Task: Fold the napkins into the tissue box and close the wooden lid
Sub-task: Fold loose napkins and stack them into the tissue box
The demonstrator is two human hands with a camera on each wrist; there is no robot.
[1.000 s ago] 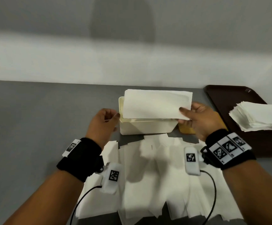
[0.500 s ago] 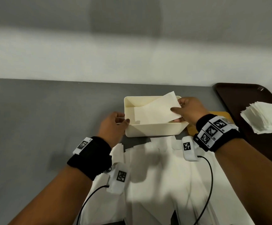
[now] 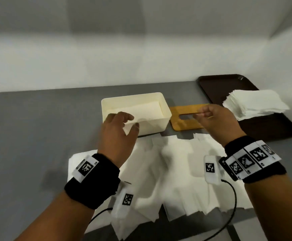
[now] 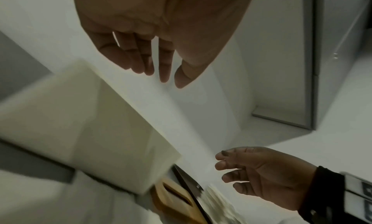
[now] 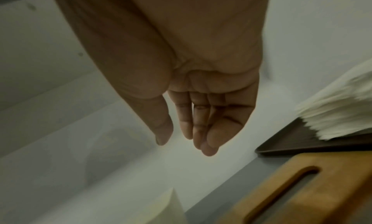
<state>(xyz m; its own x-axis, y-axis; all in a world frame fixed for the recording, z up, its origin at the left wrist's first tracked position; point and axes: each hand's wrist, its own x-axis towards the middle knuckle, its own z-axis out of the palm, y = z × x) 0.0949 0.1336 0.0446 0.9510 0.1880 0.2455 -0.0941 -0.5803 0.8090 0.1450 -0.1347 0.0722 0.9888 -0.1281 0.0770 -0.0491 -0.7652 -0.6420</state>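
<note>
**Napkin dropped in, both hands come away empty**

A grey tabletop (image 3: 28,127) runs to a pale wall, with a dark brown tray (image 3: 272,126) at its right edge carrying a stack of napkins (image 3: 256,105). Half a second ago the right hand (image 3: 216,120) was lowering a folded napkin into the cream tissue box (image 3: 152,126); now that napkin (image 3: 141,108) lies flat inside it. The right hand has lifted off over the wooden lid (image 3: 181,119), which lies just right of the box, fingers loosely curled around nothing. The left hand (image 3: 117,134) hovers at the box's near-left corner, fingers relaxed and slightly apart, empty. One napkin is stowed; a row of overlapping napkins (image 3: 168,171) awaits on the table nearer the person, so the lid probably comes later.
</note>
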